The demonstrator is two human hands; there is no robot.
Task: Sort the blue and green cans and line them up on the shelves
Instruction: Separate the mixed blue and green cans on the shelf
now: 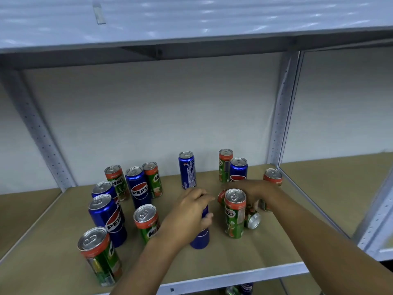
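**Both hands in among unsorted cans on the middle shelf**

Forearms reach in from the lower right, nearest the camera, over the front lip of the shelf [234, 275]. That brown shelf board is the largest thing in view, framed by grey perforated uprights, with another board overhead and a neighbouring bay to the right.

Blue and green cans stand mixed across it, so sorting looks barely begun. On the left stand a green can at the front edge [100, 256], a blue Pepsi can [107, 220] behind it and more of both colours further back. Toward the rear stand a lone blue can [187, 170] and a green and blue pair.

The left hand [191, 211] wraps its grip down around the top of an upright blue can [201, 237], fingers curled round it and clamped. The right hand [253, 191] reaches low behind a tall green Milo can [234, 213], among green cans that lie tipped over, one fallen can [253, 220] showing its silver end. Whether that grip is closed on anything I cannot tell; the fingers are hidden.

To do this step well, I would lift the blue can straight up before carrying it, since a green can stands just beside the left wrist. The right hand should right or lift a toppled can without brushing the tall Milo can in front, which would topple easily.
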